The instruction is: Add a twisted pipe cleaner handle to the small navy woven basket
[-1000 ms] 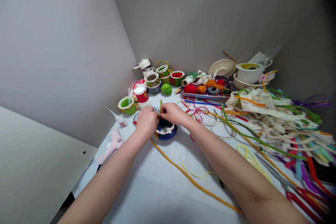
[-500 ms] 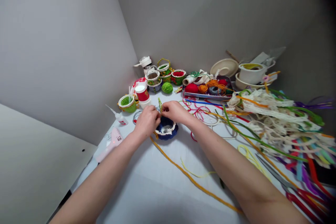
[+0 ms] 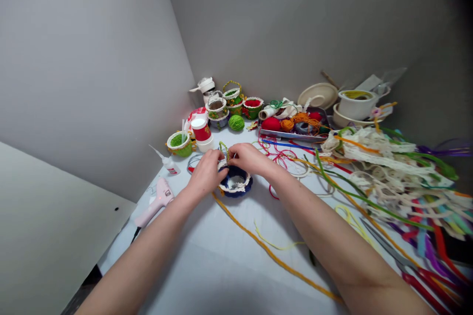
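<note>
The worktop [image 3: 221, 266] has its near middle mostly open, which probably gives your forearms room. On the right, the lace and ribbon pile [image 3: 384, 152] sits beyond your working spot, likely so its loose strands don't tangle with your work. The yarn tray [image 3: 291, 136] stands against the far wall, its raised sides apparently there to pen in the balls. At the near right lie the scissors [image 3: 428, 285], and on the left the glue gun [image 3: 158, 202] rests on its side, seemingly parked for easy reach.

The blue basket [image 3: 247, 190] stands near the middle of the worktop. Your left hand [image 3: 209, 172] is closed on its left rim, thumb over the edge, apparently steadying it. Your right hand [image 3: 247, 157] comes in at the far side, fingertips seemingly pinched together on the green cord [image 3: 223, 147], whose loop stands above the rim, perhaps to set its position.

As for what you can't make out: the scissors' handles run into the dim right edge, your hands cover the basket's far left side, and the cord's lower end is hidden, so you cannot tell whether it is fastened.
</note>
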Action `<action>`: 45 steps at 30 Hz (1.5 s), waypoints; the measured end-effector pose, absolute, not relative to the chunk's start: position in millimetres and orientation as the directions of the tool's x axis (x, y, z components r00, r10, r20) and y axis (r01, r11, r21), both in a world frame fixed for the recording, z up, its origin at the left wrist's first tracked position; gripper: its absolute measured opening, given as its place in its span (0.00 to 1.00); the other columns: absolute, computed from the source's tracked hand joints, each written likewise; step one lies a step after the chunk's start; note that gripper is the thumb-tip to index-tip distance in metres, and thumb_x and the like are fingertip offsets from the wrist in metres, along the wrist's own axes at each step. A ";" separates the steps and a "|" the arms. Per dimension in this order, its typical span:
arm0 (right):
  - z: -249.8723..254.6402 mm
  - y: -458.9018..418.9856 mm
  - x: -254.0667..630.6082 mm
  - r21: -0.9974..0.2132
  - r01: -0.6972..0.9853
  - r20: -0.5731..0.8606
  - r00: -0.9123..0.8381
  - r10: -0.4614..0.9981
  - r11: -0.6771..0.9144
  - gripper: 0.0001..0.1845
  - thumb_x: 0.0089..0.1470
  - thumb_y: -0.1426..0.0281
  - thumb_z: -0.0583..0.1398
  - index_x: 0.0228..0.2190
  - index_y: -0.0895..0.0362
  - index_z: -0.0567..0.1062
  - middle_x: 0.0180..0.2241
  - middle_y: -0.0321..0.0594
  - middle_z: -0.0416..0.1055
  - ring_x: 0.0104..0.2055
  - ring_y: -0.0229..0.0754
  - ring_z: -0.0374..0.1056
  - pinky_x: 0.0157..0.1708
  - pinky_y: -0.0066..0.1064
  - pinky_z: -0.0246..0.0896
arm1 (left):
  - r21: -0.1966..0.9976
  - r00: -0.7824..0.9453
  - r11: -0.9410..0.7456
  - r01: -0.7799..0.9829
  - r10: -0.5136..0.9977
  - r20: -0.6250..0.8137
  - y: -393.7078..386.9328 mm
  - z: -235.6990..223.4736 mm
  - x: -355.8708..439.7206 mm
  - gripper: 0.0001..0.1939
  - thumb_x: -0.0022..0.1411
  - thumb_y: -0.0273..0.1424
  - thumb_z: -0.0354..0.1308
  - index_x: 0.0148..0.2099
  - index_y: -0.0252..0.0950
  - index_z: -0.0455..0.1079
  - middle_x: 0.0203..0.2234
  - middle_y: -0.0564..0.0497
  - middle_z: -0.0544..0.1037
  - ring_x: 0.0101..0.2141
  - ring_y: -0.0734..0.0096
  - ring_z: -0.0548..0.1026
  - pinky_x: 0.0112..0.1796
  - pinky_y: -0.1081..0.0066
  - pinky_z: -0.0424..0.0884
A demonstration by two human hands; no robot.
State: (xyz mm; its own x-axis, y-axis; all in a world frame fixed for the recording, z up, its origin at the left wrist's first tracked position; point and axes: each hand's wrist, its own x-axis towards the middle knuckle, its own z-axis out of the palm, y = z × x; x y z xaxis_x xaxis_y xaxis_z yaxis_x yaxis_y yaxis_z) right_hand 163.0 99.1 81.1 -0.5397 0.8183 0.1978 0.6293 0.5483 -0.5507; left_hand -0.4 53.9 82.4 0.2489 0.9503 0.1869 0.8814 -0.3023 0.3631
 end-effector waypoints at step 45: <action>145.6 123.8 176.2 -0.062 0.553 0.133 -0.821 0.556 0.831 0.12 0.51 0.73 0.61 0.40 0.53 0.77 0.35 0.40 0.76 0.37 0.43 0.69 0.33 0.29 0.56 | 0.419 0.139 -0.156 0.894 0.988 0.072 55.6 82.0 13.8 0.07 0.54 0.31 0.58 0.36 0.38 0.75 0.33 0.47 0.80 0.35 0.62 0.74 0.33 0.69 0.63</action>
State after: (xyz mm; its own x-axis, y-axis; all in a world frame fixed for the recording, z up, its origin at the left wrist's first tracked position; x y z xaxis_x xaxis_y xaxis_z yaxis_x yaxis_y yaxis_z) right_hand 176.2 123.8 145.6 -0.8207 0.5557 0.1326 0.5527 0.8311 -0.0618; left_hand 13.8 55.6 82.0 0.1391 0.9877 0.0718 0.8943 -0.1565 0.4192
